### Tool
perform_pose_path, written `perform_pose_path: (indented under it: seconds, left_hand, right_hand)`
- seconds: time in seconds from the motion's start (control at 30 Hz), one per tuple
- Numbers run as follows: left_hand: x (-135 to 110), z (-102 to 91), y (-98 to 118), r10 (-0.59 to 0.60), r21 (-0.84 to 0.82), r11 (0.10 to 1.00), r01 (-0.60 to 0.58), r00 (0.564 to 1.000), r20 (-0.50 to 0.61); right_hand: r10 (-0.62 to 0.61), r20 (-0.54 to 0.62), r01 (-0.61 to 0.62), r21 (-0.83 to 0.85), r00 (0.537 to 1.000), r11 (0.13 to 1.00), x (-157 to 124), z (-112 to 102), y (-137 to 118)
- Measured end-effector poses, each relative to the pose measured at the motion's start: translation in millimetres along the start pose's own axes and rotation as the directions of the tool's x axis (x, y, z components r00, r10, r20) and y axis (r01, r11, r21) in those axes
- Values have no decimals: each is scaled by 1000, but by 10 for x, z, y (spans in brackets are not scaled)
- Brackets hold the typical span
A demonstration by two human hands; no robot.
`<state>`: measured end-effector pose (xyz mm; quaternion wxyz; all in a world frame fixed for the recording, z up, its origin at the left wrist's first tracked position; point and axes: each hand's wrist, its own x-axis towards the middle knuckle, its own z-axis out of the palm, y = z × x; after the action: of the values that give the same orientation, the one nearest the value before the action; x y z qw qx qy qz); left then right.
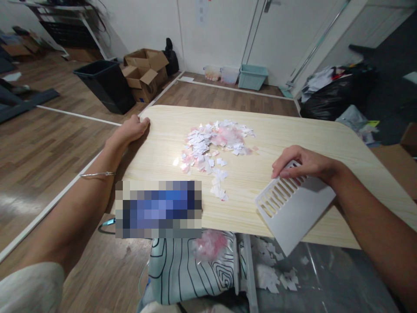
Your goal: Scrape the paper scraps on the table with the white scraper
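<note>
Slotted white plate (302, 213) — held slanting, one corner past near edge of the table (293, 130) | right hand (301, 161) grips its slotted end, perhaps because this leaves the flat part free | left hand (133, 128) grips table's left edge, probably for steadiness | paper scraps (200, 141) lie mid-table — some trailing nearer

white wall (146, 26), brown plank floor (81, 134), white door (283, 39)
</note>
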<state>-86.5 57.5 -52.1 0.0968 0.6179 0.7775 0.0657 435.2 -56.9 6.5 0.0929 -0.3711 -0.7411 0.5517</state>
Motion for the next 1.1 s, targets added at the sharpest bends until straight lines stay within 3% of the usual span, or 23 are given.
perform_pose_path:
  seconds: [0.13, 0.23, 0.33, 0.4, 0.53, 0.7, 0.87, 0.93, 1.1]
  left_hand:
    - [-2, 7, -8, -29, 2, 1000, 29, 999, 20]
    - [1, 16, -22, -35, -13, 999, 36, 999, 17]
    - [-4, 21, -30, -23, -27, 999, 23, 1000, 4]
    - [-19, 13, -18, -19, -34, 999, 20, 1000, 7]
    - [-77, -31, 41, -47, -28, 998, 48, 999, 28]
    - [-120, -63, 83, -54, -34, 998, 56, 998, 36]
    - [-116, -57, 81, -48, -45, 998, 49, 998, 29]
    - [-116, -59, 82, -49, -48, 998, 51, 998, 32]
    - [-96, -59, 64, -41, -39, 998, 43, 998, 40]
  right_hand:
    - [15, 6, -15, -11, 1000, 1000, 8, -1, -8]
    - [29, -112, -25, 35, 993, 999, 20, 48, -45]
    - [40, -336, -3, 110, 941, 994, 44, 119, -82]
    - [54, -425, 4, 134, 904, 991, 70, 161, -91]
    - [41, -501, 28, 129, 864, 991, 117, 217, -80]
    - [18, -621, 77, 125, 784, 989, 154, 272, -84]
    - [-35, -672, 90, 47, 740, 995, 204, 305, -97]
    - [-54, -665, 78, 7, 745, 997, 218, 310, -93]
    - [-56, -578, 48, -29, 814, 998, 212, 307, -86]
